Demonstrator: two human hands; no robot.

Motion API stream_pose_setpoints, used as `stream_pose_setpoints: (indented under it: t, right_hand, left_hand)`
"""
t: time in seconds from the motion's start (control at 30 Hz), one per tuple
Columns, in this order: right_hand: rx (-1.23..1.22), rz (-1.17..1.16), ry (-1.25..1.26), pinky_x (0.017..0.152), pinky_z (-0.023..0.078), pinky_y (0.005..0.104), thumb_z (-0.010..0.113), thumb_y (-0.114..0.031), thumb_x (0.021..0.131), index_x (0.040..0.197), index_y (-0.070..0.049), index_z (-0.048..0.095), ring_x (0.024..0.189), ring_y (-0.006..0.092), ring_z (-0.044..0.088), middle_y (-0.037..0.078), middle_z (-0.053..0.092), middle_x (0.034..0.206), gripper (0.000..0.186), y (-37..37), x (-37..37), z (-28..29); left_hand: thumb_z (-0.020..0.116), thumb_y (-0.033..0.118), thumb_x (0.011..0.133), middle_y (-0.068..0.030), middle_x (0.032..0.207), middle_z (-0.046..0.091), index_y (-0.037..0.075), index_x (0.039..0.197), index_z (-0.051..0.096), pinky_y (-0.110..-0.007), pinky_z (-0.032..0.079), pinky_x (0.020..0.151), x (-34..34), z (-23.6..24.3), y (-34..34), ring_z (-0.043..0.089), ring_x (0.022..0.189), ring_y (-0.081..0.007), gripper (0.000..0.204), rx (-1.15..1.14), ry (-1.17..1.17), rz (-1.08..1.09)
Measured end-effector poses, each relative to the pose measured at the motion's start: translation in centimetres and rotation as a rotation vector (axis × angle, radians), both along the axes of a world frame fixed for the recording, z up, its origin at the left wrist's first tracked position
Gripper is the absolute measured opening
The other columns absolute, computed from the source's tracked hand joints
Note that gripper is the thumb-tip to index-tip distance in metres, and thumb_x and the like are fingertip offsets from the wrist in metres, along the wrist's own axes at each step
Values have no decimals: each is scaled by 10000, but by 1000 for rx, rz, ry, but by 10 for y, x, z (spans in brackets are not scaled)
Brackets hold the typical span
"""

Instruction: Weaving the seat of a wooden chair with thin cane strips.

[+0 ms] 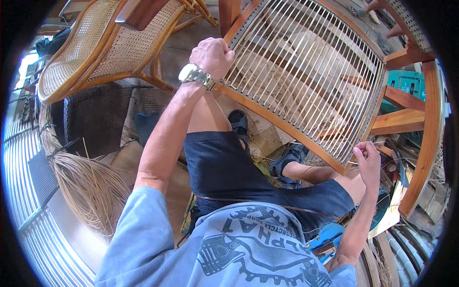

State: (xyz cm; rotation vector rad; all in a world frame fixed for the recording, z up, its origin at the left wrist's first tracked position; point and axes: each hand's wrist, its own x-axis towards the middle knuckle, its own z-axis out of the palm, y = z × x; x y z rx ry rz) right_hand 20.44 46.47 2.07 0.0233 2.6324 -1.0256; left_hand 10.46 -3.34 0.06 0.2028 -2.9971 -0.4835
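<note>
A wooden chair frame [275, 115] lies tilted in front of me, strung with several pale parallel cane strands [306, 71]. Small holes run along its inner edges. My left hand [213, 56], with a metal watch on the wrist, is closed at the left edge of the frame; its fingertips and whatever they hold are hidden. At the near right corner, my right hand [368, 161] pinches a thin pale cane strand [353, 162], thumb and forefinger together, just beside the rim.
A curved rattan chair [138, 52] with woven cane stands at the upper left. Below it hangs a large bundle of loose cane [91, 189]. A green crate [406, 85] sits behind the chair's wooden legs [428, 138] at right. Cane scraps litter the floor.
</note>
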Motion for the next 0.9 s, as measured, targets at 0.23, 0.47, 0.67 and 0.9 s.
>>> stream_pose_setpoints:
  t: [0.23,0.47,0.67,0.9]
  right_hand:
    - [29,13,45,687,455,222,649,-38,937,930,2,606,733,57,521,-5,564,837,59,-2,3,0]
    - [68,4,44,664,450,233,655,-38,926,915,8,594,713,69,520,17,555,809,78,-6,3,4]
    - [35,-4,51,654,452,242,654,-33,923,902,10,584,699,75,517,25,550,797,85,-4,5,2]
    - [53,-17,54,672,462,279,650,-49,918,891,16,578,703,108,515,45,546,800,101,-8,5,2]
  left_hand:
    - [652,259,876,-176,902,712,59,878,754,-466,557,809,-1,-3,6,696,861,-363,224,-125,16,-26]
    - [626,226,886,-197,910,713,49,894,754,-467,562,816,-3,0,10,701,875,-372,219,-157,-61,-16]
    - [601,188,882,-216,885,715,14,880,744,-465,575,797,-4,11,23,709,851,-389,225,-203,-98,-20]
    - [598,184,900,-229,997,687,-19,973,692,-463,583,794,2,6,30,710,901,-402,234,-334,-111,-39]
